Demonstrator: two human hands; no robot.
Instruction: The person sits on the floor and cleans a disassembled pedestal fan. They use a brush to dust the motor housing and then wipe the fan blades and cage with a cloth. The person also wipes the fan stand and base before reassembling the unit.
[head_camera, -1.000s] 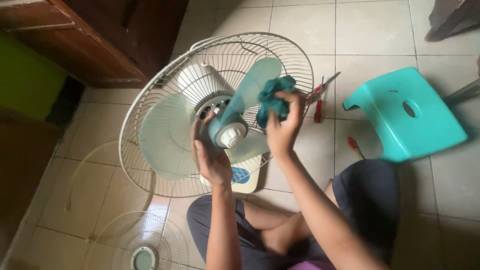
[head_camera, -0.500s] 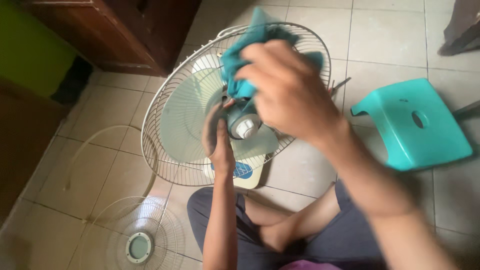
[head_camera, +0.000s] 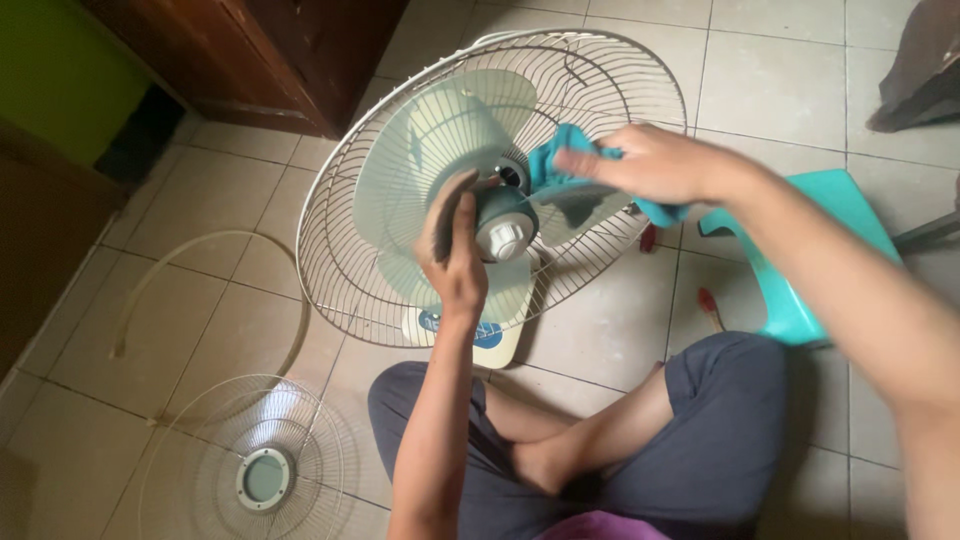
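A fan (head_camera: 480, 190) with its front cover off stands on the tiled floor (head_camera: 200, 200), tilted back toward the wooden cabinet (head_camera: 290, 50); its rear wire guard (head_camera: 340, 200) rings pale translucent blades (head_camera: 420, 160) set around a teal hub (head_camera: 500, 215) with a white cap. The left hand (head_camera: 455, 250) rises in front of the fan, fingers curled around a blade just left of the hub — thumb side toward the hub, grip closed on the blade edge. The right hand (head_camera: 655, 165) reaches in from the right of the fan, fingers closed around a bunched teal cloth (head_camera: 570, 170) pressed against the blade right of the hub; part of the cloth hangs below the hand.

Right of the fan lies a teal plastic stool (head_camera: 800, 260), partly behind the right forearm; between fan and stool, red tool handles (head_camera: 710, 300) lie on the floor. Left of and below the fan lies the detached front guard (head_camera: 250, 470), flat on the tiles — a pale curved ring (head_camera: 200, 260) rests between it and the fan. The person's crossed legs in dark trousers (head_camera: 700, 430) sit just before the fan's base (head_camera: 480, 340).
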